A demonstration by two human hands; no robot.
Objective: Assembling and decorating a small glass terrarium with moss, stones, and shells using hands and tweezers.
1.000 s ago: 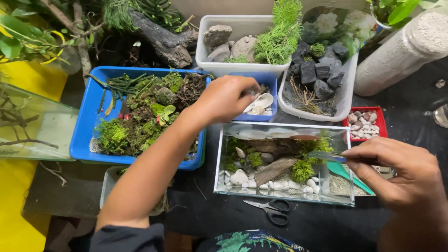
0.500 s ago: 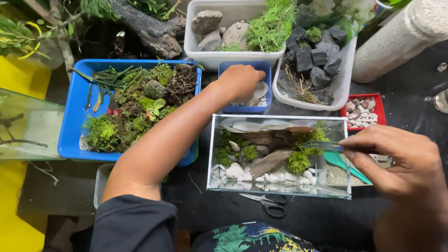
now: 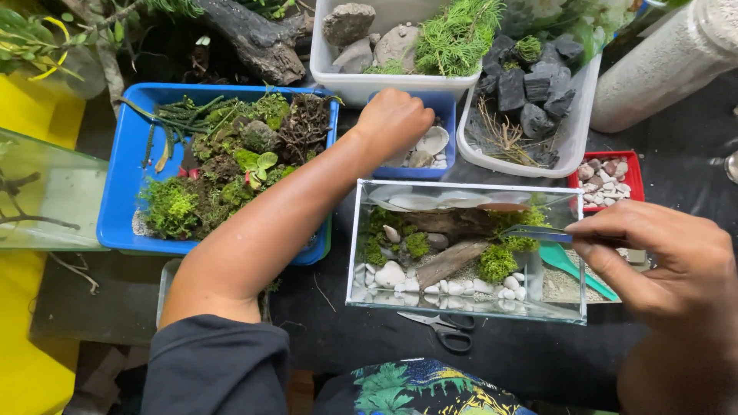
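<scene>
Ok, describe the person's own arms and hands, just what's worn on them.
Both hands are bare: no gloves, rings or watch show. The left hand tops a forearm uncovered to a dark grey short sleeve near the elbow. The right hand and visible wrist carry no sleeve.

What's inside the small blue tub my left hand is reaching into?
The small blue tub holds pale shells and a few smooth stones, visible at its right side. The left hand covers the rest, so what the fingers touch is hidden.

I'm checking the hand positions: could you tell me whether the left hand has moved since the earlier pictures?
No: the left hand stays in the small blue tray of shells, behind the glass tank.
</scene>
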